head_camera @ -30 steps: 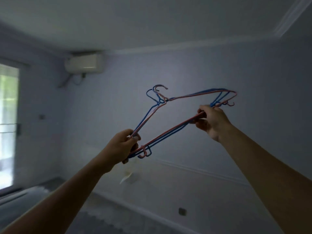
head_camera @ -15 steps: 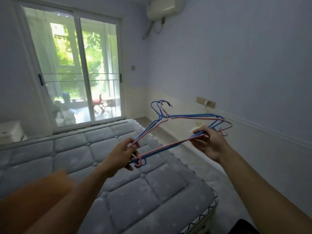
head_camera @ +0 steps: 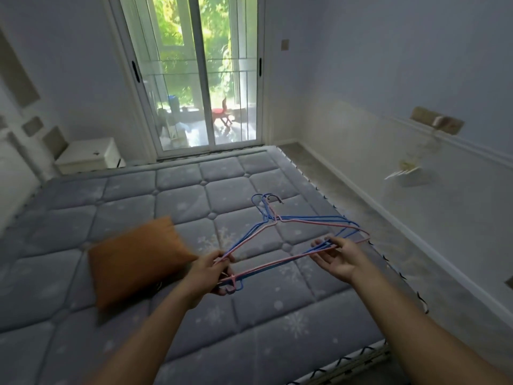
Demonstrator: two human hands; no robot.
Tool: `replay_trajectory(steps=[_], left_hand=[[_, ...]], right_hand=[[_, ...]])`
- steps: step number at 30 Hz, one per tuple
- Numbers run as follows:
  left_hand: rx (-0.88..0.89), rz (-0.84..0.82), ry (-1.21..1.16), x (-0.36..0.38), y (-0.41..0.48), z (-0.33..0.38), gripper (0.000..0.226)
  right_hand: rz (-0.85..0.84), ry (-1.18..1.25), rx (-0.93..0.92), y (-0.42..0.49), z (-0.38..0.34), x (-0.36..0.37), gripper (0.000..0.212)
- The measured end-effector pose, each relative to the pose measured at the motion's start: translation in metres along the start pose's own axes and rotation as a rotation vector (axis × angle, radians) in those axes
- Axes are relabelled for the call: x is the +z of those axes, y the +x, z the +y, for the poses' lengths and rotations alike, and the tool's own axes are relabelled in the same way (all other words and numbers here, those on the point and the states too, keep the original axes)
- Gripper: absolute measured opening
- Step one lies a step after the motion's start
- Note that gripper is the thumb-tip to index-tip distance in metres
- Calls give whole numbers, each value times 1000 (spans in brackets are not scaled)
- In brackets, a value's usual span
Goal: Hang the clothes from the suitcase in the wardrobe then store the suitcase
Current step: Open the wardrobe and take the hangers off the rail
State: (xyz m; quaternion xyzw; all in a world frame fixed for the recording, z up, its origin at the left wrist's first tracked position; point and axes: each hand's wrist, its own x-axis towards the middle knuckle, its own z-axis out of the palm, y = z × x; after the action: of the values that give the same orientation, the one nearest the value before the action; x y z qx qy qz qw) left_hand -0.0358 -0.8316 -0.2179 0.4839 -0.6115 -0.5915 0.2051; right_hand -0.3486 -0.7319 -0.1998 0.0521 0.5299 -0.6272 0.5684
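Observation:
A bunch of thin wire hangers [head_camera: 302, 221], blue and pink, is held level over a grey quilted mattress [head_camera: 133, 195]. My left hand [head_camera: 212, 270] grips their left corner. My right hand [head_camera: 337, 258] pinches the lower bars near the right corner with fingertips and thumb, the other fingers spread loosely. The hooks point away from me toward the window. An orange folded cloth or cushion [head_camera: 133, 257] lies on the mattress just left of my left hand. No suitcase or wardrobe is in view.
A glass sliding door [head_camera: 200, 79] stands behind the bed. A white bedside cabinet [head_camera: 88, 155] sits at the far left corner. A strip of grey floor [head_camera: 388, 245] runs between the mattress's right edge and the wall.
The view has swung down from ceiling and wall to the bed. Both hands have lowered the hangers over the mattress. The right hand's grip has loosened to a fingertip pinch.

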Motion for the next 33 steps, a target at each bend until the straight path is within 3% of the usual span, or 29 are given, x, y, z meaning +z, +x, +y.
replay_trajectory(steps=[12,20,33], left_hand=[[-338,106,-60,-29,207,-96,20],[-526,213,-112,-55,344,-204,24],[-469,374,-221,-68,527,-285,31]], right_hand=[[117,-22,133,252,32,46,21],[168,20,209,436,94,62,17],[183,-52,131,633,109,111,16]])
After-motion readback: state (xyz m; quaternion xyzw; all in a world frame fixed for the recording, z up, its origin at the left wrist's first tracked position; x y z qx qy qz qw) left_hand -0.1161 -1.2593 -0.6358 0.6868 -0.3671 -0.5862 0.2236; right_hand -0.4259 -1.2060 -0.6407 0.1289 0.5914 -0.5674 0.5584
